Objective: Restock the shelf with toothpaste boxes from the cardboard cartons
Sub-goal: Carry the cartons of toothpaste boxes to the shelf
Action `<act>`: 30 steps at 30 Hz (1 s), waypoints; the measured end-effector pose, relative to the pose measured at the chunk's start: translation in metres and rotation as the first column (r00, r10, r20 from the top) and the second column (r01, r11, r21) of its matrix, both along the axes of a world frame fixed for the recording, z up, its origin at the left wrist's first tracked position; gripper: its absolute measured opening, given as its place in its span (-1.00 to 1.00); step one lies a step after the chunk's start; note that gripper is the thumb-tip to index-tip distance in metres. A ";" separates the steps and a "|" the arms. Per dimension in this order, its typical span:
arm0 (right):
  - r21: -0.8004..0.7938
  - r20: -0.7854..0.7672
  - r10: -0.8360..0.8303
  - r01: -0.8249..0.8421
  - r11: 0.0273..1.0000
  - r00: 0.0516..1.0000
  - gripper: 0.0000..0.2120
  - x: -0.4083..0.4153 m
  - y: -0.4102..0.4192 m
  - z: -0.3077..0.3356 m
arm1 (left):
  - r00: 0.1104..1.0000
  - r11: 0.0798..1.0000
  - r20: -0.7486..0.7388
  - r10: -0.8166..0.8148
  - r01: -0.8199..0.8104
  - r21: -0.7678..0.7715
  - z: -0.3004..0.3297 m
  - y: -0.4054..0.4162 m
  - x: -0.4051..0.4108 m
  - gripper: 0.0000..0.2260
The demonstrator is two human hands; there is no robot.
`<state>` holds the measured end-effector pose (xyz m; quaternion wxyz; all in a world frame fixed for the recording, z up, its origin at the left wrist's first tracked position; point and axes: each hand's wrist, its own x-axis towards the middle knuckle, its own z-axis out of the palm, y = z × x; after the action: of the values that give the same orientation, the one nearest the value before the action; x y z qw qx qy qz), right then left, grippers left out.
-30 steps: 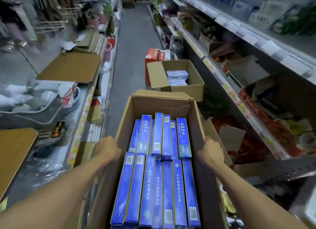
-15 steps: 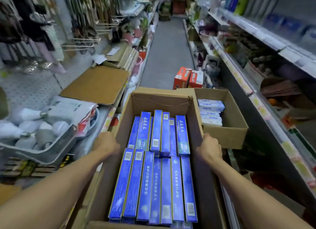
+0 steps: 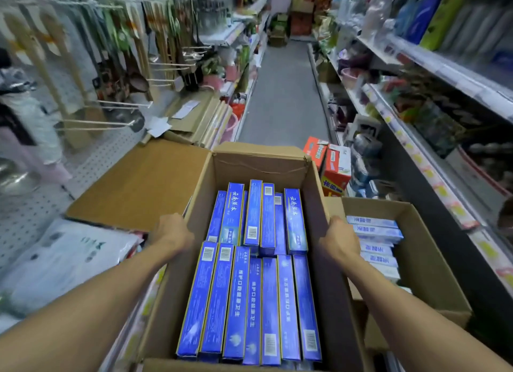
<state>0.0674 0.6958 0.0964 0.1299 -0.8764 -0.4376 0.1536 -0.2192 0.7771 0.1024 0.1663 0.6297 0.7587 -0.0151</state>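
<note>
An open cardboard carton (image 3: 258,163) fills the middle of the view, packed with several long blue toothpaste boxes (image 3: 249,302) lying in two rows. My left hand (image 3: 170,233) grips the carton's left wall and my right hand (image 3: 337,240) grips its right wall; the carton is held up in front of me. The fingers of both hands are hidden behind the carton's sides. A second open carton (image 3: 427,263) sits on the floor to the right, holding several pale blue and white toothpaste boxes (image 3: 374,233).
A narrow aisle floor (image 3: 283,94) runs ahead between shelves. Red boxes (image 3: 330,166) stand on the floor beyond the cartons. Right shelving (image 3: 433,160) carries price tags and goods. Flat cardboard (image 3: 144,183) and hanging utensils (image 3: 133,52) are on the left.
The view has swung left and lifted along the aisle. The held carton stays between my hands; the second carton now lies lower right, much closer to me.
</note>
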 end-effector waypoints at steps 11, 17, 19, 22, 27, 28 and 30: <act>0.015 -0.018 -0.129 0.129 0.992 0.992 -0.74 0.059 0.197 0.006 | 0.994 0.994 0.023 -0.106 0.106 0.024 0.015 0.236 0.069 -0.76; -0.009 -0.032 -0.190 0.190 0.982 0.981 -0.70 0.122 0.298 -0.003 | 0.987 0.986 0.014 -0.163 0.162 0.031 0.012 0.353 0.141 -0.77; -0.021 -0.030 -0.207 0.206 0.978 0.978 -0.68 0.149 0.337 -0.004 | 0.981 0.980 -0.017 -0.194 0.195 0.040 0.012 0.394 0.171 -0.75; -0.023 -0.014 -0.244 0.243 0.970 0.970 -0.67 0.183 0.385 -0.006 | 0.971 0.971 -0.023 -0.237 0.237 0.031 0.009 0.451 0.210 -0.72; -0.024 -0.006 -0.298 0.298 0.954 0.954 -0.70 0.237 0.455 0.001 | 0.953 0.952 0.004 -0.304 0.304 0.032 0.013 0.533 0.277 -0.74; -0.022 -0.015 -0.335 0.335 0.942 0.942 -0.71 0.254 0.475 -0.004 | 0.947 0.946 0.022 -0.322 0.321 0.038 0.008 0.562 0.299 -0.75; -0.022 -0.025 -0.373 0.373 0.928 0.927 -0.72 0.269 0.492 -0.004 | 0.938 0.938 0.001 -0.347 0.347 0.018 0.004 0.591 0.320 -0.74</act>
<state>0.3365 1.1877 0.0924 0.1556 -0.9424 -0.2600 0.1421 0.1005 1.3676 0.1068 0.1568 0.7552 0.6354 -0.0363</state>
